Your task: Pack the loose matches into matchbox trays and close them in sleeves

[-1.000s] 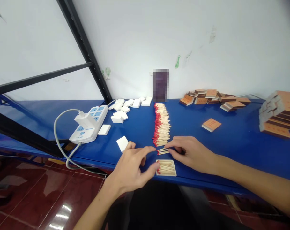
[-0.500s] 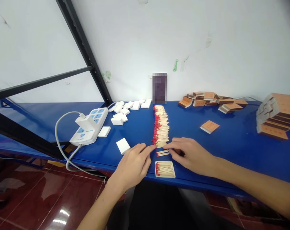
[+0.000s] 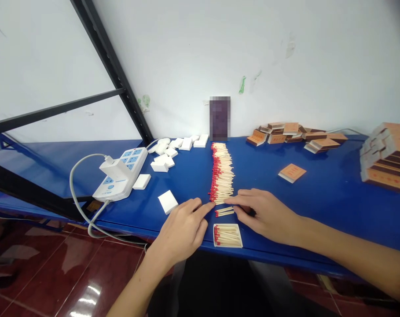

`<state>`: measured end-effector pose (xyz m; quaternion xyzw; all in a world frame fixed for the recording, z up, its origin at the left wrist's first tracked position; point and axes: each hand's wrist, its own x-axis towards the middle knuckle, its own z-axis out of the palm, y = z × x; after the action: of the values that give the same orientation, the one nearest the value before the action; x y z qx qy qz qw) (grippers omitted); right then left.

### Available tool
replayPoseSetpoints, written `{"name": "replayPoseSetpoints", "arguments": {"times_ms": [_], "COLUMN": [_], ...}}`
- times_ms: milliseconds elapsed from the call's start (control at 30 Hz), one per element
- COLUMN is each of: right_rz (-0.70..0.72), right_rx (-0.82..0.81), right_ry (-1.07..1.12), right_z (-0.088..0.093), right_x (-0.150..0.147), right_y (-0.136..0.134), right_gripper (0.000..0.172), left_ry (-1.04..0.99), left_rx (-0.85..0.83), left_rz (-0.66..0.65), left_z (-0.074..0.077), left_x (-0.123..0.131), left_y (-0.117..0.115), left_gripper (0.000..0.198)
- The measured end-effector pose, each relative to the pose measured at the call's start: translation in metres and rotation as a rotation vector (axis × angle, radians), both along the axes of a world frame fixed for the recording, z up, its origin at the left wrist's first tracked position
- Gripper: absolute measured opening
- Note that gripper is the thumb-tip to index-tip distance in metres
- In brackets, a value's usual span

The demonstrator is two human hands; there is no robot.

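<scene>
On the table [image 3: 259, 171], a match row [image 3: 222, 171] runs near to far; nearer lie loose matches [image 3: 224, 212], then a match-filled tray [image 3: 229, 246]. Left lie matchbox trays [image 3: 168, 202], then a power strip [image 3: 117, 192]; right, a matchbox pile [image 3: 290, 128], then a matchbox stack [image 3: 396, 147].

The glossy blue surface [image 3: 262, 169] is laid with red-tipped wooden matches [image 3: 223, 171] and a white match-filled rectangular tray [image 3: 229, 246], flanked by white rectangular boxes [image 3: 167, 201], a white plastic power strip [image 3: 133, 159] and orange-brown cardboard matchboxes [image 3: 292, 172].

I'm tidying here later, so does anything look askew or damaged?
Yes: the orange-and-brown cardboard matchboxes by the white wall lie jumbled at odd angles, unlike the blocky orange-and-brown matchbox stack at far right. The wall also bears ragged green patches, perhaps peeled residue.
</scene>
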<state>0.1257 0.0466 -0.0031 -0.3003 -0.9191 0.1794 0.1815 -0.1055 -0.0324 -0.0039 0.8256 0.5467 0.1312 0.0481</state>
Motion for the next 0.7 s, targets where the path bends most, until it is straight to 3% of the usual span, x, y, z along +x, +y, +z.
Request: {"name": "replayPoseSetpoints", "arguments": {"times_ms": [300,700], "right_rz": [0.034,0.182], "right_rx": [-0.022,0.133], "right_ry": [0.001,0.011], "right_z": [-0.0009,-0.0019], "right_x": [0.0003,0.0063], "right_y": [0.0046,0.0053], "right_gripper": [0.029,0.030], "left_ry": [-0.011,-0.021], "left_rx": [0.000,0.051], "left_rz": [-0.008,-0.046], "left_z": [-0.0021,-0.0020], "left_x": [-0.0012,-0.0015], "left_y": [0.0004,0.0003], "left_gripper": [0.042,0.039]}}
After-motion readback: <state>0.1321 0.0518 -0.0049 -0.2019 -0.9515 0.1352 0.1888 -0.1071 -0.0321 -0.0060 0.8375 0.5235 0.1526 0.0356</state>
